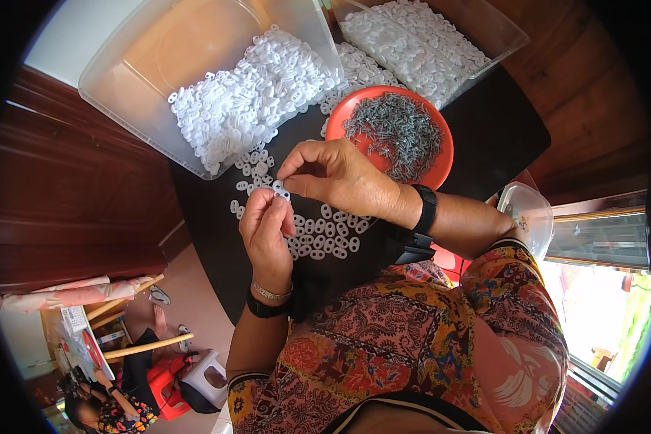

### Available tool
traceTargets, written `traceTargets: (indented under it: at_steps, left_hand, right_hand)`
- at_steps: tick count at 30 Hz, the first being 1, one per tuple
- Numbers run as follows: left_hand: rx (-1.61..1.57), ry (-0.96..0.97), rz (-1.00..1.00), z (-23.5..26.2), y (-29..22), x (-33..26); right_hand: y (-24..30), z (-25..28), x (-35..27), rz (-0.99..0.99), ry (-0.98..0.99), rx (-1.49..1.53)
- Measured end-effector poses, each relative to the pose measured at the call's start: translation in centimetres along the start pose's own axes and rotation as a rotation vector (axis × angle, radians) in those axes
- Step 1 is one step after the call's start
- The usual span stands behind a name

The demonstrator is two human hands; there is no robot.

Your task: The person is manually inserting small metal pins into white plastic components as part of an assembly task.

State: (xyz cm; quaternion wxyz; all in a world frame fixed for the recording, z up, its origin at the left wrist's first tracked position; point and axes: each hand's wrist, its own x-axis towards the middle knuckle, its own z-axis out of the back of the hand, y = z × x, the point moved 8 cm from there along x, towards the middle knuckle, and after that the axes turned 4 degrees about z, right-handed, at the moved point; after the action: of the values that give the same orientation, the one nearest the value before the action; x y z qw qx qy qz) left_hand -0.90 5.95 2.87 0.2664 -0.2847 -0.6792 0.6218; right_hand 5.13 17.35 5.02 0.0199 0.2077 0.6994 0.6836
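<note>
Fingers of the left hand clamp a white piece, seemingly steadying it; the right hand, grip unclear, likely needs precision.

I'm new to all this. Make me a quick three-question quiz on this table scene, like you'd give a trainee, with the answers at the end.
1. True or false: the left hand holds a white piece.

2. What lies in the red bowl?

3. In this view, which hand is nearer the red bowl?
A. Left
B. Right
C. Both equally

Key
1. True: its thumb and fingers pinch the white piece.
2. Small grey metal parts, in a heap.
3. B: the right hand overlaps the bowl's edge in the picture.
</note>
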Motion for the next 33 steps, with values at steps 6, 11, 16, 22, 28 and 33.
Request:
traceTargets:
  at_steps: [6, 11, 16, 22, 28, 33]
  left_hand:
    - [-0.082, -0.060, 0.006, 0.1, -0.1, 0.0]
    - [-0.084, -0.098, 0.020, 0.4, -0.1, 0.0]
    - [-0.087, -0.080, 0.020, 0.2, -0.1, -0.1]
    - [-0.070, -0.038, -0.032, 0.4, -0.5, 0.0]
    - [0.084, 0.029, -0.138, 0.0, -2.2, -0.4]
    - [0.123, 0.062, -0.225, -0.3, -3.0, -0.9]
  right_hand:
    - [-0.7, -0.5, -0.2, -0.004, 0.045, -0.047]
    - [0.1, -1.0, -0.5, 0.053, 0.056, -0.053]
    - [0.7, -1.0, -0.6, 0.097, 0.043, -0.224]
    - [1.6, -1.2, -0.6, 0.126, 0.085, -0.220]
    - [1.3, -1.5, -0.5, 0.049, 0.157, 0.184]
    - [1.4, -2.1, -0.6, 0.000, 0.215, 0.448]
